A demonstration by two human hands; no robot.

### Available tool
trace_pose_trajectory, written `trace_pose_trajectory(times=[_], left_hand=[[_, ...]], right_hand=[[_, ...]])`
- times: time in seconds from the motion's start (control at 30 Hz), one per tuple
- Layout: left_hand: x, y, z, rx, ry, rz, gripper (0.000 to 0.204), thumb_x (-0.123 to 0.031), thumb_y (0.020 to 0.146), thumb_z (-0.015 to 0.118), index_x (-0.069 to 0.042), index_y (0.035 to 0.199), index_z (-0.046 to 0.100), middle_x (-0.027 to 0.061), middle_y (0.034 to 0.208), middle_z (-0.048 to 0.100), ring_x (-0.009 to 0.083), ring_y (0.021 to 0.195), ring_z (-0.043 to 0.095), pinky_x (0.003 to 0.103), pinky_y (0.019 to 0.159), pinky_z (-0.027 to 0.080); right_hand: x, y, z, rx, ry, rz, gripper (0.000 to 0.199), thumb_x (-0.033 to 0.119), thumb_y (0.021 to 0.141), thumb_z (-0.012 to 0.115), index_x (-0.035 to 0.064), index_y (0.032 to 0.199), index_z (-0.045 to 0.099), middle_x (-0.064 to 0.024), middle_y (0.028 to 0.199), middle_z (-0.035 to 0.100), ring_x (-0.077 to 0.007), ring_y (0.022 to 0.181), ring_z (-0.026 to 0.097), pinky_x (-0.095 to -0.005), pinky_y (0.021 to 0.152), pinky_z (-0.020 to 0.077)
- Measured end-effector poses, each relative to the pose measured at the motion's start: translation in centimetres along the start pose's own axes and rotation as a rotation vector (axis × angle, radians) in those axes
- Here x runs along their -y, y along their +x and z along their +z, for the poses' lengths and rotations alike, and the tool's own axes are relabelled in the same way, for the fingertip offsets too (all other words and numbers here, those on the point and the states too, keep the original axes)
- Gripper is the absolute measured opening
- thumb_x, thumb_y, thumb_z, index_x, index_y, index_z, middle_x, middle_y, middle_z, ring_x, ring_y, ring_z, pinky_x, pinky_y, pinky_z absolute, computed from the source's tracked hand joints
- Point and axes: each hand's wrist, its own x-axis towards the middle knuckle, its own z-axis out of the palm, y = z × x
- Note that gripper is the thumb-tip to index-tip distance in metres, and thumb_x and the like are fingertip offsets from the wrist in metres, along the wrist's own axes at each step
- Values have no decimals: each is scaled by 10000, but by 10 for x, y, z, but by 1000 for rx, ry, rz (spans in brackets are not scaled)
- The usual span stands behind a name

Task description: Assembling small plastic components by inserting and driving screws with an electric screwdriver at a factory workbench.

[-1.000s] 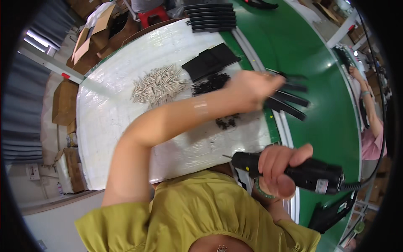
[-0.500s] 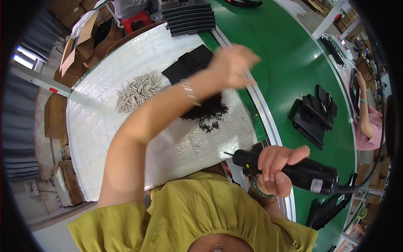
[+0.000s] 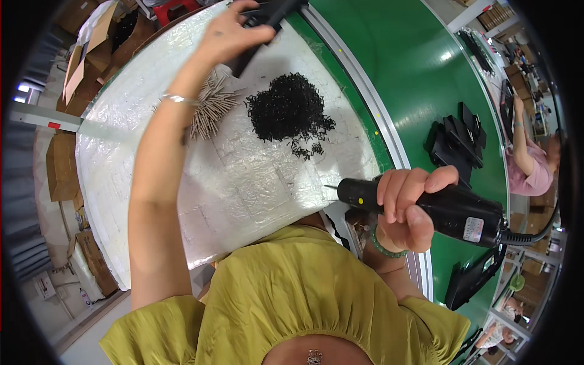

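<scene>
Left hand: your left hand (image 3: 234, 33) was stretched far out over the top of the table, fingers curled down onto a long flat black plastic part (image 3: 263, 27) at the table's far edge; the fingers lay on its near end, and the rest of it ran out past them toward the belt. How firmly they clasped it I cannot tell.
Right hand: your right hand (image 3: 409, 210) was wrapped around the barrel of a black cylindrical power screwdriver (image 3: 438, 210), fingers over the top, thumb underneath, a green bead bracelet (image 3: 384, 248) at the wrist.
Tool: the screwdriver lay roughly level, its thin bit (image 3: 331, 188) pointing left over the near edge of the table, its black cord (image 3: 535, 234) leaving to the right.
Wrist: a thin silver bangle (image 3: 177, 98) sat on your left forearm.
Table: a white table covered in crinkled clear film (image 3: 243, 182) carried a heap of small black screws (image 3: 289, 112) and, just beside it to the left, a fan of pale thin sticks (image 3: 210, 106) lying partly under your arm.
Belt: a green conveyor belt (image 3: 413, 73) ran along the table's right side with a stack of flat black parts (image 3: 456, 143) on it.
Room: brown cardboard boxes (image 3: 61, 167) stood on the floor to the left; another person in a pink top (image 3: 532, 161) worked across the belt.
</scene>
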Motion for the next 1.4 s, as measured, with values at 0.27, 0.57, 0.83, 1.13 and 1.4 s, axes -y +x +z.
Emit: trace_pose_trajectory(times=[0.27, 0.57, 0.83, 1.13, 1.4], left_hand=[[-53, -179, -78, 238, 115, -17, 623, -150, 544, 708, -42, 1146, 591, 129, 1042, 627, 251, 956, 619, 338, 819, 488], [-52, -261, -48, 263, 316, -67, 599, -215, 560, 770, -57, 1115, 606, 135, 1238, 524, 334, 1084, 527, 408, 881, 463], [-56, -207, -24, 450, 269, 340, 487, -288, 743, 702, -37, 1144, 589, 103, 1305, 500, 347, 1206, 446, 463, 974, 397], [-57, -183, 35, 698, 377, 542, 831, -629, 834, 423, 24, 1344, 379, 117, 1445, 352, 285, 1375, 252, 514, 1109, 193], [-54, -187, 3, 691, 459, 315, 779, -553, 832, 513, 3, 1359, 368, 102, 1436, 371, 287, 1375, 261, 529, 1105, 189]], right_hand=[[-30, 28, -9, -41, -79, -72, 350, 36, 764, 548, 57, 1077, 391, -58, 636, 471, -150, 478, 434, -332, 564, 426], [-58, 45, 0, 38, -7, 16, 367, 14, 751, 501, 19, 1109, 422, -68, 632, 473, -148, 473, 423, -341, 543, 432], [-38, 46, -9, -140, -184, -63, 346, 46, 751, 527, 41, 1092, 470, -56, 629, 457, -149, 481, 410, -332, 538, 420], [-23, 43, -21, -155, -219, -94, 320, 51, 753, 488, 54, 1072, 473, -44, 607, 409, -145, 473, 377, -325, 530, 397], [-49, 48, -10, -76, -82, -1, 357, 32, 742, 496, 46, 1094, 439, -51, 601, 431, -149, 460, 396, -333, 528, 409]])
